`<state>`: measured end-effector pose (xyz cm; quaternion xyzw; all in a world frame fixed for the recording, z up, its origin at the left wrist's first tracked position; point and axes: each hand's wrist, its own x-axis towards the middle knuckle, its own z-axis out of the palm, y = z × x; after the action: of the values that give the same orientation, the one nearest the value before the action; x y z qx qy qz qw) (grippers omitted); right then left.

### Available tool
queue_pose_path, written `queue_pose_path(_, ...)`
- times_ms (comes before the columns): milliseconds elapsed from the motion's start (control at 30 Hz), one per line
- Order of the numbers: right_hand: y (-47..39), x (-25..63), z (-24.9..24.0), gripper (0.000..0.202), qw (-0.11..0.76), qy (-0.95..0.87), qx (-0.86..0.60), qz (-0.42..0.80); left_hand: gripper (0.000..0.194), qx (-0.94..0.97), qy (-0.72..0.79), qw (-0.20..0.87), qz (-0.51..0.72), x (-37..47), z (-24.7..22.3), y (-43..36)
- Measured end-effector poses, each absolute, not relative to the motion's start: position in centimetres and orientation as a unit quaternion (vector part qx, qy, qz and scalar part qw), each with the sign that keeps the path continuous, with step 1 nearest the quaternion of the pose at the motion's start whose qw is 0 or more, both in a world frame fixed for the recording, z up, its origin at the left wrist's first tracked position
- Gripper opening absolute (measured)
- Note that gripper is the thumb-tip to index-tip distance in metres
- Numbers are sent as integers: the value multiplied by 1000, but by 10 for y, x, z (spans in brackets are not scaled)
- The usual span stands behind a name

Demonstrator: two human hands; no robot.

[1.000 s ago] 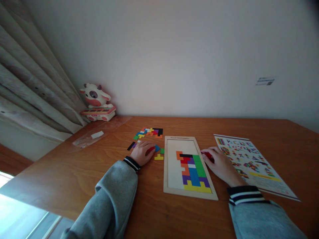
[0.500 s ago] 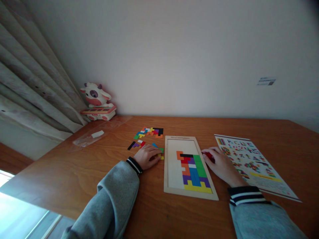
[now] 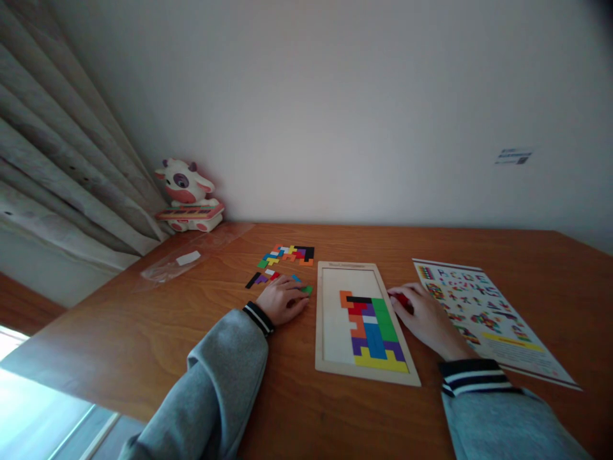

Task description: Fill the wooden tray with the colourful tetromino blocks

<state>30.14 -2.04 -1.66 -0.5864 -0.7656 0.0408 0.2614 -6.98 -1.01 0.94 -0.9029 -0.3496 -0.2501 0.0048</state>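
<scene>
My left hand (image 3: 281,300) lies low over the table, fingers stretched forward and thumb apart. Its fingertips reach a green puzzle piece (image 3: 307,290); what lies beneath the palm is hidden. A blue piece (image 3: 296,278) shows just beyond the fingers. To the right of the wooden puzzle board (image 3: 330,364), my right hand (image 3: 424,316) pinches a red puzzle piece (image 3: 405,301), partly covered by the fingers. Coloured pieces fill the lower right part of the board, among them a large green area (image 3: 384,319), blue (image 3: 375,342) and yellow (image 3: 383,363). Its left side and top are bare.
Loose puzzle pieces (image 3: 290,254) lie behind my left hand, with a black piece (image 3: 252,280) nearer. A printed pattern sheet (image 3: 507,345) is at right, partly under my right wrist. A clear plastic bag (image 3: 167,271) and a toy cow (image 3: 189,191) are at the back left.
The yellow piece by my left fingers is out of sight now, and the green piece appears slightly nearer the fingertips. My right hand with the red piece stays in place.
</scene>
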Motion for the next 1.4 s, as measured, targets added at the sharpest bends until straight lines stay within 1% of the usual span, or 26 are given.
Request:
queue_pose_path(100,-21,301,-16,32,263,-766,-585,41,21,-902,-349,2,-254,-69,11,-10)
queue_pose_path(233,-21,301,-15,30,270,-765,-583,41,26,-905,-346,16,-249,-68,14,-13)
queue_pose_path(400,-22,300,-15,30,271,-765,-583,35,23,-903,-349,15,-251,-69,11,-13)
queue_pose_path(533,-21,301,-16,31,268,-765,-584,36,28,-903,-354,4,-245,-71,7,-9)
queue_pose_path(667,-20,302,-17,31,265,-766,-584,38,23,-900,-344,-13,-266,-73,3,-4)
queue_pose_path(800,-21,301,-17,31,264,-768,-583,32,32,-885,-363,-38,-290,-74,0,0)
queue_pose_path(900,-21,301,-16,31,265,-768,-583,30,25,-886,-358,-36,-293,-74,0,0)
queue_pose_path(967,-22,301,-16,31,265,-767,-584,31,22,-895,-337,-16,-293,-74,0,0)
queue_pose_path(1133,-22,300,-15,29,274,-764,-583,29,27,-900,-322,34,-292,-75,3,0)
queue_pose_path(1300,-21,300,-16,28,273,-766,-582,32,23,-865,-325,16,-382,-49,14,-14)
queue_pose_path(1333,-20,300,-16,28,271,-766,-582,33,22,-868,-314,6,-384,-40,16,-20)
queue_pose_path(1400,-20,301,-16,29,270,-764,-584,35,21,-894,-280,-17,-350,-22,19,-30)
